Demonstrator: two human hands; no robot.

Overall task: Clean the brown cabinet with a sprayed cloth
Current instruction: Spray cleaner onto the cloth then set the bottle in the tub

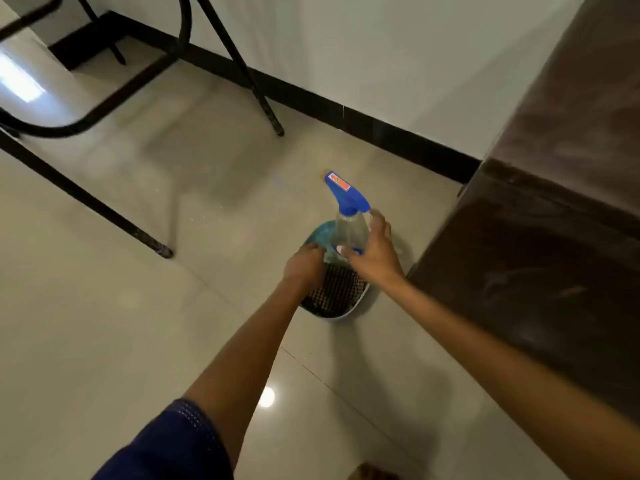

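Both arms reach forward and down toward a small basin that sits on the tiled floor, just beside the lower corner of the brown cabinet. The left arm comes out of a dark blue sleeve and stretches almost straight; the left hand is curled with its fingers bunched together down inside the basin, and whether they pinch anything cannot be told. The right arm crosses in from the lower right, close along the cabinet's side. The right hand has its fingers spread around the clear body of a spray bottle, with the index finger raised toward the neck; the grip looks loose and only partly closed.

The spray bottle stands upright in the far half of the basin, its blue trigger head pointing away toward the wall. Behind the bottle, in the same basin, lies something teal, blurred too much to name. A dark checked cloth fills the near half of the basin, under and between the two hands.

Black metal chair legs stand on the floor well to the left.
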